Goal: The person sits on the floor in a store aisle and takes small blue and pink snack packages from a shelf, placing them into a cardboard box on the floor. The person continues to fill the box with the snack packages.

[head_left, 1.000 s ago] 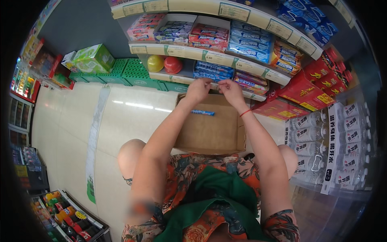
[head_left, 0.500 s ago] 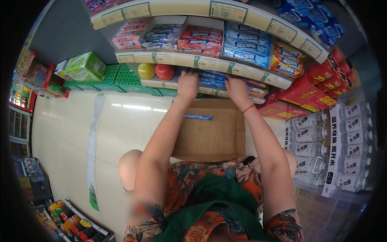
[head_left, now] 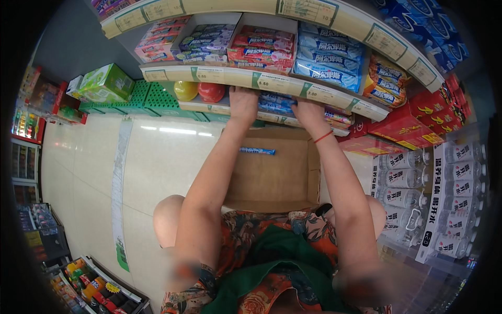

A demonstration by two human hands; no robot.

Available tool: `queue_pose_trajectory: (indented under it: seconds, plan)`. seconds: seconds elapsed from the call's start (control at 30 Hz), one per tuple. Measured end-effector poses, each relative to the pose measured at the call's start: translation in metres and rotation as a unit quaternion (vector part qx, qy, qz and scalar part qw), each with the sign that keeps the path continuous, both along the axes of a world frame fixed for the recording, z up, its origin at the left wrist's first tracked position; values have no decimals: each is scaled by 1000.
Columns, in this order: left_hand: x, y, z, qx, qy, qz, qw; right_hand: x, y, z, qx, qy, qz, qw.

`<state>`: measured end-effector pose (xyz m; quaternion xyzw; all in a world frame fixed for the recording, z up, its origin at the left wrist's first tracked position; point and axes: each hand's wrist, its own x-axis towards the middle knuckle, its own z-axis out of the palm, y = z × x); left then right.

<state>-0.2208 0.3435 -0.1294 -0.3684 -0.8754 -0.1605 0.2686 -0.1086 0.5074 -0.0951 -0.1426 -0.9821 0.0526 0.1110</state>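
Observation:
Both of my arms reach forward into the low shelf (head_left: 207, 109). My left hand (head_left: 243, 107) is at the left end of a row of blue candy packs (head_left: 277, 102), beside a red ball-shaped container (head_left: 211, 92). At the row's right end is my right hand (head_left: 310, 114), a red cord round its wrist and its thumb toward the packs. The shelf above hides most of the fingers of both hands, so I cannot tell their grip. Below my hands, an open cardboard box (head_left: 277, 180) stands on the floor, with one blue stick pack (head_left: 257, 150) lying in it.
Boxed candy packs (head_left: 264, 47) fill the shelf above. A yellow ball-shaped container (head_left: 185, 91) sits left of the red one. Red cartons (head_left: 405, 123) and shrink-wrapped water bottles (head_left: 402, 178) stand at the right. Green crates (head_left: 137, 99) line the far left, with a green carton (head_left: 107, 83) on them.
The view has shifted slightly, and the upper shelves look a little larger. My hands stay at the packs, their fingers more hidden behind the shelf edge. The stick pack still lies in the box.

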Motion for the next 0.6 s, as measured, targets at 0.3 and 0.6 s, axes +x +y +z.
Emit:
queue_pose_trajectory:
  seconds: [0.3, 0.6]
  plan:
    - [21, -21, 41, 26, -57, -30, 998, 19, -8, 22, -38, 68, 15, 997]
    - [57, -61, 53, 73, -104, -138, 982, 60, -24, 38, -104, 111, 86, 985]
